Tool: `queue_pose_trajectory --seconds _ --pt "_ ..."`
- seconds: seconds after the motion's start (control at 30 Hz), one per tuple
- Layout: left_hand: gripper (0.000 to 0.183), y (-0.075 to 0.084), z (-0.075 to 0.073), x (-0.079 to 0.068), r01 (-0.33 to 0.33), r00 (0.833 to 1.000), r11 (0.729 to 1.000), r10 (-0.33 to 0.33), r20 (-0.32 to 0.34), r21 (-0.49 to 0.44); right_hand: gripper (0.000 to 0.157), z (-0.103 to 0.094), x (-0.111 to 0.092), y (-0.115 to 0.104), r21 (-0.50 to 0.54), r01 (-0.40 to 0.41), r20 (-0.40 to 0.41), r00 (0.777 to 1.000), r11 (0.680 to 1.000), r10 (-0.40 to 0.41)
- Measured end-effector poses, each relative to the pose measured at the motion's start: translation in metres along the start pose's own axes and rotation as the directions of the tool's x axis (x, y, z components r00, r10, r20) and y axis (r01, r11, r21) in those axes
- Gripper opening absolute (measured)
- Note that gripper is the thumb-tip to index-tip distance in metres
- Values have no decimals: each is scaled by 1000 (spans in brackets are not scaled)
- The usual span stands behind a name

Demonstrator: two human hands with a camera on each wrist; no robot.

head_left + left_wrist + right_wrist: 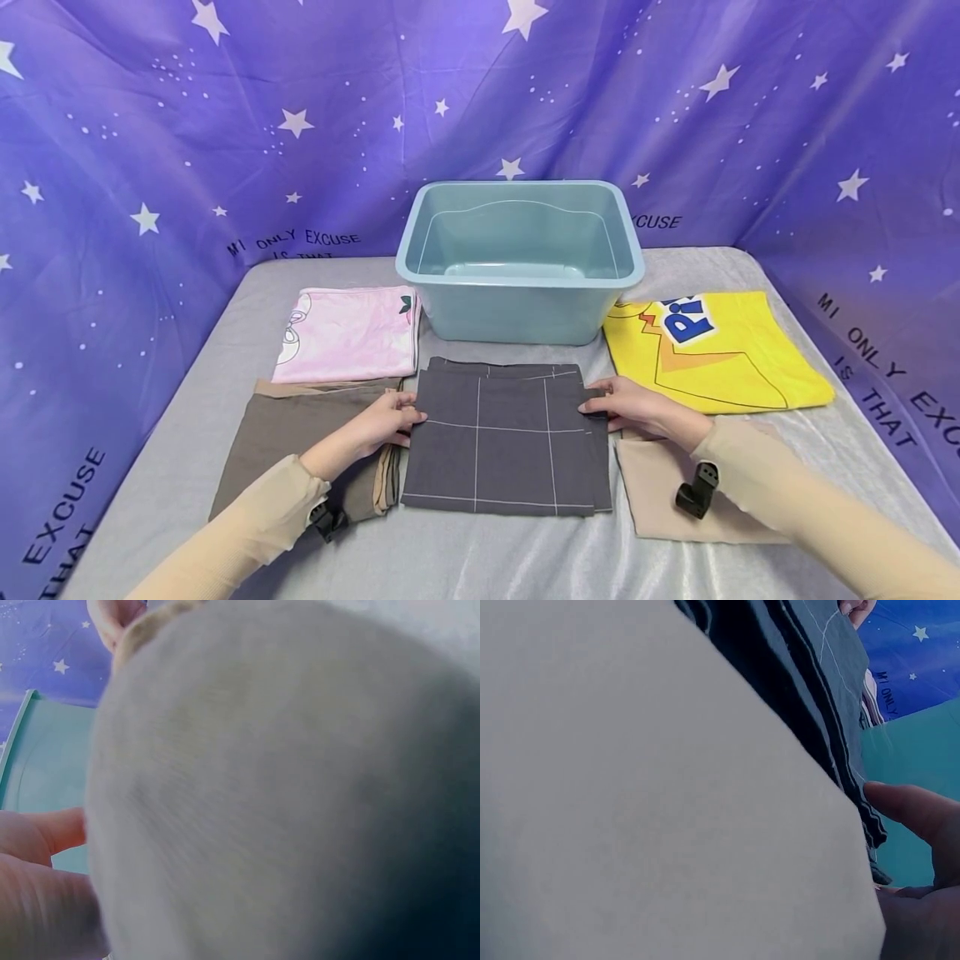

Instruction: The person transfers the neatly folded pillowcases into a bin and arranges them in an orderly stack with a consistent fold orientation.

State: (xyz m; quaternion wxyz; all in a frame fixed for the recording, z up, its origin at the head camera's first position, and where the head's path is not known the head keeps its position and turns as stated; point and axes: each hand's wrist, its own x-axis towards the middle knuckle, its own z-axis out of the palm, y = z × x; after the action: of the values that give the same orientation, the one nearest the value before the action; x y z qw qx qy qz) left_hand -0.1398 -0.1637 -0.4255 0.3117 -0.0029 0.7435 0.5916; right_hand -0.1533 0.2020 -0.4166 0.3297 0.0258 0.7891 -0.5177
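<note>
A folded dark grey cloth with white grid lines (513,442) is in the middle of the head view, in front of the tub. My left hand (386,421) pinches its left edge, thumb on top. Opposite, my right hand (626,404) grips the right edge, its thumb (904,806) over the layered folds in the right wrist view. The fingers beneath the cloth are mostly hidden. A sleeve (262,787) blocks most of the left wrist view; the left hand (45,900) shows at its lower left, what it holds being covered there.
Behind the cloth stands a blue-green plastic tub (517,312). Folded pink fabric (352,333) and brown fabric (300,433) lie left; yellow printed fabric (720,367) and beige fabric (652,492) lie right. A purple star-patterned curtain (300,167) hangs around the grey-covered table (180,467).
</note>
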Motion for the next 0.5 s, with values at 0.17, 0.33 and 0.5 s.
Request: queue_pose_trajectory --seconds 0.17,0.33,0.5 --pt "57 -1 -1 1 12 1000 1000 -12 12 -27 52 2 -2 1 91 24 72 997 996 -31" --pt "55 -2 -1 0 14 1000 998 -13 18 -64 51 6 -3 3 212 25 160 985 977 -60" --pt "51 -2 0 0 4 1000 994 -4 5 -110 56 8 -5 2 245 28 149 987 969 -66"
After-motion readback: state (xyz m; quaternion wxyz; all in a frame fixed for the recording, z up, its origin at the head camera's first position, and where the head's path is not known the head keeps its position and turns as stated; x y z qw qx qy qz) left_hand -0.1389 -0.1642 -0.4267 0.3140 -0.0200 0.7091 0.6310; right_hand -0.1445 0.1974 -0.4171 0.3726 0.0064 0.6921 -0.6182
